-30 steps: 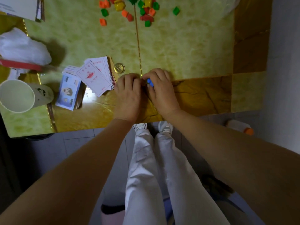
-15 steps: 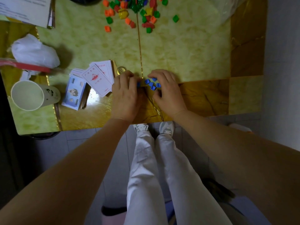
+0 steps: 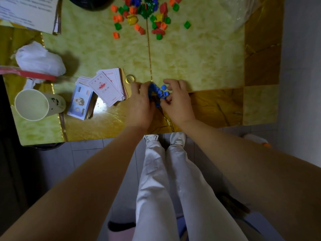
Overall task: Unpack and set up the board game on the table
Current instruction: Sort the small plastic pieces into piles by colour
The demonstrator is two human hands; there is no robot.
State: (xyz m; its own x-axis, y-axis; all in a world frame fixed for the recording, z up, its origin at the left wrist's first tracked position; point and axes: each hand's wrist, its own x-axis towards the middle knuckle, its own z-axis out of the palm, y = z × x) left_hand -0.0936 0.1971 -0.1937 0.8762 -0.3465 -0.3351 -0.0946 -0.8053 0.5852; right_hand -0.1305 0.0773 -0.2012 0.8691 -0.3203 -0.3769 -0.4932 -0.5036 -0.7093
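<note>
Worn on the head, looking forward and steeply down over the near edge of the table [image 3: 199, 63], from well above it. Takes in, wide-angled, the left hand [image 3: 139, 105] and right hand [image 3: 179, 105] just above mid-frame at the blue pieces [image 3: 160, 93], with forearms [image 3: 86, 188] and legs [image 3: 156, 188] filling the lower half.

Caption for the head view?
The left hand and right hand cup blue pieces at the table edge, beside stacked cards and a gold coin.
</note>
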